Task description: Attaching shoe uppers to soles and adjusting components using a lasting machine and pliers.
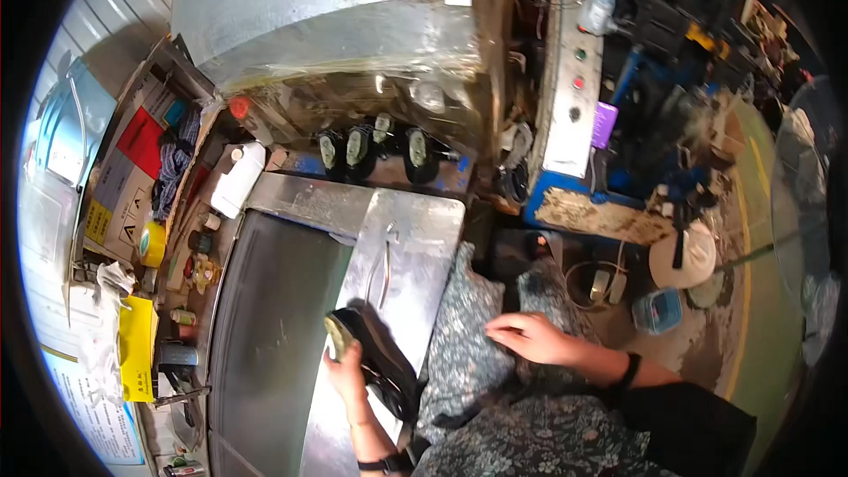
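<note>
A black shoe [385,360] with a pale green last [338,336] in its opening is tilted over the metal ledge beside the conveyor. My left hand [346,373] grips it by the last end; some of the fingers are hidden. Resting over my patterned apron [464,349], my right hand [532,338] holds nothing that I can see. Its fingers point left, loosely stretched and close together. Near the shoe's toe end is my left wrist with a dark band. A metal panel [411,247] with a curved handle [381,274] lies just beyond the shoe.
Several black shoes [356,155] on lasts stand at the machine's far opening. A dark conveyor belt [274,344] runs along the left. Beside it, a shelf holds a white bottle [240,178] and yellow tape [153,243]. At right are a control panel [576,71] and a blue container [657,311].
</note>
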`<control>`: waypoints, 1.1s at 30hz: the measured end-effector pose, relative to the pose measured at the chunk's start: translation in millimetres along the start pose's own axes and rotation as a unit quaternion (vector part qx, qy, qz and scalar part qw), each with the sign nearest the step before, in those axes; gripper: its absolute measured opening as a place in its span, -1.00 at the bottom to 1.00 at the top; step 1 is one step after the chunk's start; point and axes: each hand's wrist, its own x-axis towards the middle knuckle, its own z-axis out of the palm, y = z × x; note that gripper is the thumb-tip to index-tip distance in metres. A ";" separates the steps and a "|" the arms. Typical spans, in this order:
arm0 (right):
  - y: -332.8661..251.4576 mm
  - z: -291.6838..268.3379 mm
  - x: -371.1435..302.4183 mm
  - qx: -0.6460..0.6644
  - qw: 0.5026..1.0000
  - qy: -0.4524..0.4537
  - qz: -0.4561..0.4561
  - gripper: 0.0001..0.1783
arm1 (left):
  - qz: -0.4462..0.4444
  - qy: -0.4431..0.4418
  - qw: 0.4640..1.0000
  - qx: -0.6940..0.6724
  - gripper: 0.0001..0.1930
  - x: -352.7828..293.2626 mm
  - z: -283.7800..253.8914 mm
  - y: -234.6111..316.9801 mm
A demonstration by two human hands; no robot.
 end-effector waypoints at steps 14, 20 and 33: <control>-101.6 -112.2 -42.8 0.266 0.956 0.108 0.061 -0.08 | -0.146 -0.479 0.762 -0.411 -0.60 -96.9 57.0 111.3; -130.8 -329.3 -78.9 -0.428 0.787 0.434 -0.097 -0.17 | -0.132 -0.471 0.862 -0.132 -0.76 -102.0 41.1 53.2; -136.2 -476.5 -73.1 -0.496 0.687 0.481 0.225 -0.13 | -0.159 -0.427 0.869 -0.194 -0.82 -136.8 49.1 12.1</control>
